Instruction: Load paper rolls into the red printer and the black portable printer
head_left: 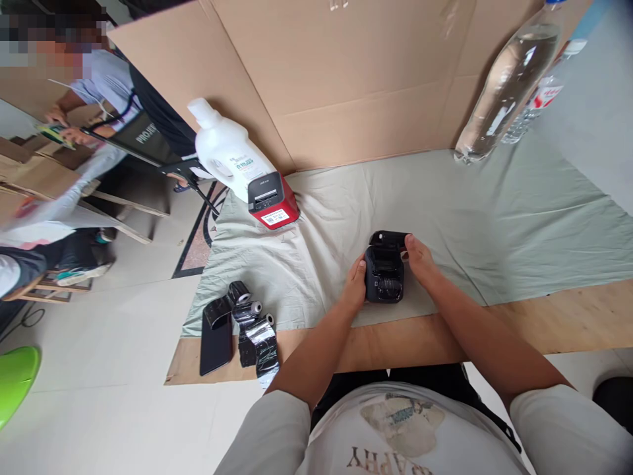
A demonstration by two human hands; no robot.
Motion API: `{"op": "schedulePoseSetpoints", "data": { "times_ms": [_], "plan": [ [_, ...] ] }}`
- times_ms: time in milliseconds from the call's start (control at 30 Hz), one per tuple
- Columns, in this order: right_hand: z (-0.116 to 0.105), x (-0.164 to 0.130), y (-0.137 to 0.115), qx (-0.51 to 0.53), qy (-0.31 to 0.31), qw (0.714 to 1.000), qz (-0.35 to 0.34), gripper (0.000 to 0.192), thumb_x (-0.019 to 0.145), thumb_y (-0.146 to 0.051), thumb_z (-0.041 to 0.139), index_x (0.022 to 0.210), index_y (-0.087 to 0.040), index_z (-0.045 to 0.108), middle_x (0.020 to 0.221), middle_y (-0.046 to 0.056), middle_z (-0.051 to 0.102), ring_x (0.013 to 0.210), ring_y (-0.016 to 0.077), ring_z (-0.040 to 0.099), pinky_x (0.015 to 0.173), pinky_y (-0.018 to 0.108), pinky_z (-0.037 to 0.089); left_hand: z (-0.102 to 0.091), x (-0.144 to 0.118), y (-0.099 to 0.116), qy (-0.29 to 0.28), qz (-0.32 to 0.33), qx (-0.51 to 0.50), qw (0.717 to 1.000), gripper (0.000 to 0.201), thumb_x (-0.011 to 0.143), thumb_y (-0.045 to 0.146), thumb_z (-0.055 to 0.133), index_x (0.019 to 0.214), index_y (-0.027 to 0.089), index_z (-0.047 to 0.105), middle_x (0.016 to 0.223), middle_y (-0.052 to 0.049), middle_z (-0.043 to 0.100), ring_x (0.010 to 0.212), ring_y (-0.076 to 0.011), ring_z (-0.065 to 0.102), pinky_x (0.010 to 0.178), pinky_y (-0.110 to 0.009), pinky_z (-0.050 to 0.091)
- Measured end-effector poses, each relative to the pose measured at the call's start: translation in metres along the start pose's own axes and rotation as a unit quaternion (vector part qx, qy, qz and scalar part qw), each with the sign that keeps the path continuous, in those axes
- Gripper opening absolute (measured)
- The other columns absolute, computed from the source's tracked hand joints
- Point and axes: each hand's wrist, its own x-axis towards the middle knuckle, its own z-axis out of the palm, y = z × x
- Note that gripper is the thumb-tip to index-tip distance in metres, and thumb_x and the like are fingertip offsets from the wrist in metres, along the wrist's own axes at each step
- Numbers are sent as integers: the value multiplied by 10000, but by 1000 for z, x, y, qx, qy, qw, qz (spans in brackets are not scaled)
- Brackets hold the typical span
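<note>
Black plastic, 1 small printer point(384, 276), lid raised toward the far side, held between both hands on a pale green cloth point(494, 218). Left hand point(355, 285): fingers curled loosely against the left flank of the casing, thumb uppermost, palm on the cloth. Right hand point(420, 258): fingers bent around the upper right corner, fingertips touching the raised lid where it meets the body. Inside the open bay lies what appears to be 1 glossy dark roll, though the detail is too small to be sure.

Cloth: wrinkled, spread over a wooden table point(568, 320) whose bare edge runs nearest the person.

Near left corner, well apart from the printer: 1 black phone point(216, 343) lying flat, and beside it a cluster of black film rolls point(254, 333) on pale cores, partly unwound.

Far left of cloth: 1 red-and-black label printer point(271, 201), with a white detergent bottle point(225, 148) just behind it.

Far right: 1 clear water bottle point(509, 86), against a cardboard screen point(346, 72) that stands along the back.

Beyond the table, left: another person point(113, 112), seated, hands occupied with something of their own.
</note>
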Motion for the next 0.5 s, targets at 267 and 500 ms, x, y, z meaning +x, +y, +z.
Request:
{"op": "schedulePoseSetpoints", "data": {
  "times_ms": [267, 500],
  "plan": [
    [6, 22, -7, -202, -2, 978, 53, 831, 860, -828, 23, 646, -227, 555, 668, 85, 608, 671, 225, 566, 588, 319, 371, -4, 0, 14, 101, 103, 286, 947, 152, 837, 335, 645, 908, 235, 737, 1032, -98, 669, 1064, -305, 584, 1065, -467, 392],
    [13, 17, 3, -266, 6, 964, 30, 835, 902, -777, 27, 837, -226, 651, 836, 109, 705, 748, 240, 609, 596, 302, 328, 19, 8, 48, -30, 230, 570, 788, 157, 876, 229, 580, 887, 241, 736, 1013, -114, 661, 1073, -313, 499, 1007, -496, 356]
  ]
}}
